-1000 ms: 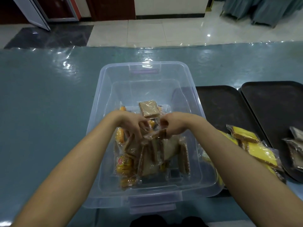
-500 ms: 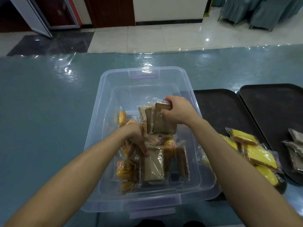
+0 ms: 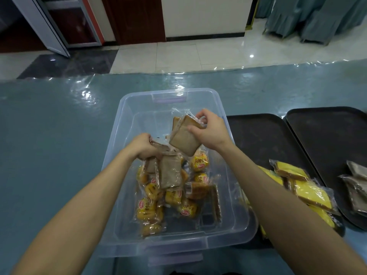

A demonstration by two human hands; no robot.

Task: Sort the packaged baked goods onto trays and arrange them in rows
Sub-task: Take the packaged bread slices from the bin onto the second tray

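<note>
A clear plastic bin (image 3: 127,108) sits in front of me on the teal table, holding wrapped brown bread slices and small yellow buns (image 3: 199,162). My right hand (image 3: 211,131) is raised over the bin, gripping a pack of brown bread slices (image 3: 184,138) by its upper edge. My left hand (image 3: 142,145) is closed on the wrapper of other brown bread packs (image 3: 169,171), which hang down from it into the bin. Two dark trays lie to the right: the near tray (image 3: 256,135) carries yellow cake packs (image 3: 309,192), the far tray (image 3: 333,132) several brown packs (image 3: 357,185).
The table is covered with shiny teal plastic (image 3: 49,135). Beyond its far edge is a tiled floor, a door at the upper left and covered chairs (image 3: 309,18) at the upper right.
My right hand has lifted its brown bread pack higher and to the right. My left hand has closed on other packs and pulled them up from the pile.
</note>
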